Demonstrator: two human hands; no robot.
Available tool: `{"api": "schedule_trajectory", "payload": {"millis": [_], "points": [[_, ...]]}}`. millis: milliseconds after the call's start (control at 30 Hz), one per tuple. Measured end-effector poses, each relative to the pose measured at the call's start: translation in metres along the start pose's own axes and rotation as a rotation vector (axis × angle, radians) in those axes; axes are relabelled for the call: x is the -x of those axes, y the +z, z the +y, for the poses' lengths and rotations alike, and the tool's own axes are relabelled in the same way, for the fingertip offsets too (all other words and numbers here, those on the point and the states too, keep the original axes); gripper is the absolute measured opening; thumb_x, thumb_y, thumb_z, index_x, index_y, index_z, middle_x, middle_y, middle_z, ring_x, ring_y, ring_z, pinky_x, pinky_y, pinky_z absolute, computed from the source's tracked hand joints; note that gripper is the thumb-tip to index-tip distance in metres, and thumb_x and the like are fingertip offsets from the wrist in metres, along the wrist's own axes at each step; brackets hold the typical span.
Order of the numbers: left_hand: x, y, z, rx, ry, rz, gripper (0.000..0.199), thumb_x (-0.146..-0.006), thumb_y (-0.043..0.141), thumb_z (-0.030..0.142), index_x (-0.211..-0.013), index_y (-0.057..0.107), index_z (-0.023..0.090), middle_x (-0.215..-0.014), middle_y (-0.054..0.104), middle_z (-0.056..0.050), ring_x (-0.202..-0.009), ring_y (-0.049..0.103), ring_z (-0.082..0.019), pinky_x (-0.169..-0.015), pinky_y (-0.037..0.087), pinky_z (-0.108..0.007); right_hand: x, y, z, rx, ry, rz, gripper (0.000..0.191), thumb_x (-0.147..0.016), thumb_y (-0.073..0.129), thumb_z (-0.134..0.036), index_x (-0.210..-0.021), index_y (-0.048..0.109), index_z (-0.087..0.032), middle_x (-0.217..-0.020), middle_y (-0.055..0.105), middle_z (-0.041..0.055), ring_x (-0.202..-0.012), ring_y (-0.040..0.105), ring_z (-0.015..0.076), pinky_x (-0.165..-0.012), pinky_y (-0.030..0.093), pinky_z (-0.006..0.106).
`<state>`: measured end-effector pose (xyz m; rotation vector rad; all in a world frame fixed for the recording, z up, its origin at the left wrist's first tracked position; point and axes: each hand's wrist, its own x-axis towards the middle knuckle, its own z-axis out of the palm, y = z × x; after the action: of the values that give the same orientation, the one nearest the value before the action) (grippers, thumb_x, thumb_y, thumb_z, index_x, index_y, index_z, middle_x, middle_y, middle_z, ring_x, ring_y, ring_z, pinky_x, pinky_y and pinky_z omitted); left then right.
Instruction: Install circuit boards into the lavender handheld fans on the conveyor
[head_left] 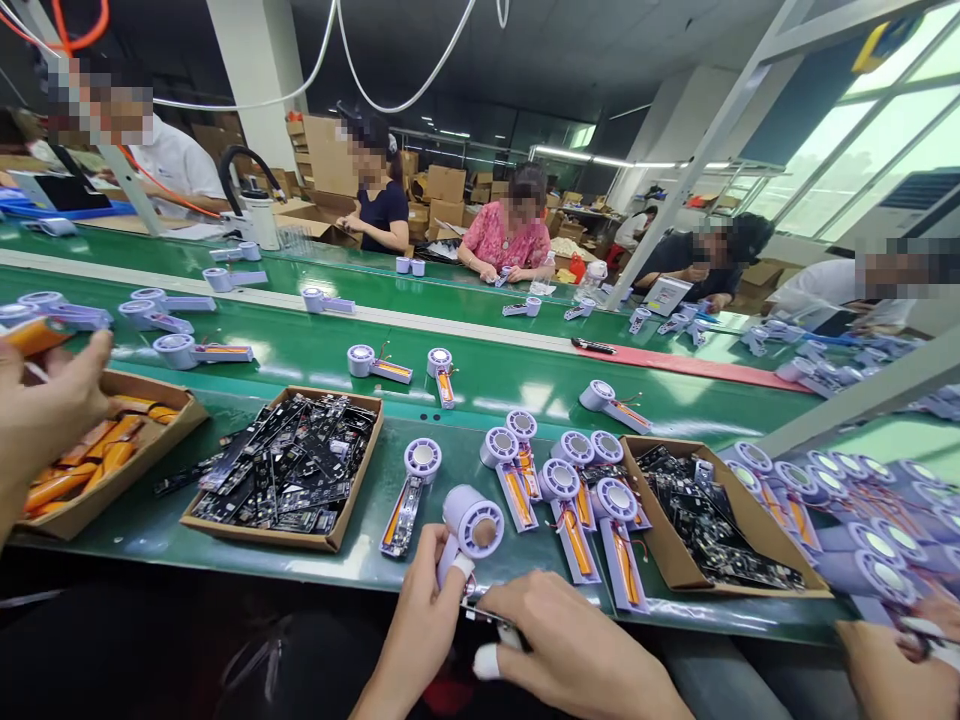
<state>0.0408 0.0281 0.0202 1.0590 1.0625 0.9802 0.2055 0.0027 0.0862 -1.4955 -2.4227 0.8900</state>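
At the near edge of the green conveyor worktop (352, 565), left hand (420, 625) has a closed grip round a lavender plastic fan housing (471, 525), held tilted, its round ring head up with a tan centre showing. Right hand (577, 640) has a narrow pinch grip on a thin dark strip (484, 612) at the housing's lower end; what the strip is, too small to tell. White finger cots are on both hands, one on the left (461, 567), one on the right (486, 662). Just ahead, a lavender unit with a black circuit board (403, 515) lies nearest, and a cluster of lavender units with orange battery packs (574, 515) sits to the right. Shallow cardboard tray of black circuit boards (289, 470) sits left of them, brown tray of orange cells (112, 455) further left, second cardboard tray of boards (720, 530) to the right. Another person's hand (52, 400) at far left holds an orange cell (36, 336). Across the belts, seated co-workers in a floral pink top (510, 238) and dark top (382, 215) work in front of stacked cardboard cartons (446, 195).
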Motion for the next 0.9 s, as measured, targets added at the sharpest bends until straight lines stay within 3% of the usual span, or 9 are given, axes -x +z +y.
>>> {"api": "schedule_trajectory", "payload": {"millis": [100,200,300,400,500,767,833,900], "points": [[0.001,-0.002,-0.001,0.193,-0.088,-0.075,0.017,-0.085,0.056,0.035,-0.095,0.055,0.021,-0.079,0.060,0.002,-0.070,0.056,-0.015,-0.066,0.042,-0.024,-0.010,0.010,0.000,-0.315,0.026,0.035,0.027,-0.090,0.048,-0.022,-0.064,0.052,-0.019,-0.063,0.058,-0.0018,-0.062,0.050,0.0128,-0.062,0.033,0.023],[0.002,-0.003,-0.001,0.400,-0.149,-0.157,0.022,-0.089,0.049,0.041,-0.097,0.053,0.021,-0.070,0.055,0.005,-0.060,0.051,-0.012,-0.058,0.038,-0.023,-0.018,0.033,0.005,-0.685,0.130,0.113,0.042,-0.095,0.040,-0.042,-0.059,0.044,-0.020,-0.053,0.045,-0.0038,-0.050,0.040,0.0104,-0.051,0.030,0.021],[0.005,-0.003,0.003,0.496,-0.159,-0.227,0.019,-0.089,0.051,0.033,-0.104,0.050,0.022,-0.077,0.057,0.004,-0.067,0.055,-0.013,-0.063,0.042,-0.024,-0.021,0.056,0.010,-0.907,0.180,0.234,0.052,-0.093,0.037,-0.058,-0.056,0.037,-0.022,-0.049,0.037,-0.0058,-0.046,0.031,0.0091,-0.048,0.028,0.022],[0.009,-0.002,0.008,0.379,-0.099,-0.262,0.031,-0.084,0.059,0.021,-0.113,0.049,0.024,-0.101,0.062,-0.001,-0.093,0.059,-0.018,-0.080,0.044,-0.028,-0.020,0.069,0.013,-0.981,0.206,0.328,0.055,-0.091,0.037,-0.065,-0.057,0.037,-0.022,-0.052,0.038,-0.0053,-0.050,0.032,0.0096,-0.052,0.031,0.023],[0.011,0.000,0.007,0.203,-0.022,-0.233,0.035,-0.086,0.062,0.024,-0.118,0.047,0.024,-0.116,0.061,-0.005,-0.111,0.055,-0.020,-0.096,0.039,-0.031,-0.017,0.073,0.014,-1.033,0.274,0.363,0.055,-0.087,0.039,-0.071,-0.064,0.041,-0.021,-0.057,0.039,-0.0050,-0.053,0.034,0.0100,-0.053,0.032,0.023],[0.012,0.008,-0.002,0.024,-0.005,-0.052,0.035,-0.093,0.048,0.041,-0.123,0.046,0.023,-0.125,0.059,-0.009,-0.115,0.054,-0.022,-0.097,0.039,-0.032,-0.016,0.070,0.005,-0.913,0.256,0.492,0.054,-0.090,0.041,-0.065,-0.062,0.044,-0.019,-0.057,0.041,-0.0038,-0.054,0.034,0.0098,-0.051,0.031,0.022],[0.013,0.010,0.001,-0.046,-0.032,0.024,0.035,-0.093,0.045,0.043,-0.121,0.048,0.022,-0.123,0.060,-0.009,-0.109,0.057,-0.023,-0.092,0.042,-0.031,-0.014,0.072,0.002,-0.913,0.221,0.506,0.048,-0.091,0.043,-0.061,-0.074,0.054,-0.017,-0.059,0.048,-0.0028,-0.054,0.041,0.0107,-0.052,0.035,0.022],[0.013,0.012,0.005,-0.113,-0.047,0.096,0.033,-0.093,0.042,0.042,-0.118,0.050,0.022,-0.119,0.061,-0.009,-0.104,0.058,-0.022,-0.090,0.042,-0.032,-0.011,0.077,0.001,-0.907,0.210,0.560,0.043,-0.091,0.046,-0.057,-0.101,0.058,-0.017,-0.064,0.057,-0.0015,-0.057,0.051,0.0134,-0.056,0.042,0.023]]}}
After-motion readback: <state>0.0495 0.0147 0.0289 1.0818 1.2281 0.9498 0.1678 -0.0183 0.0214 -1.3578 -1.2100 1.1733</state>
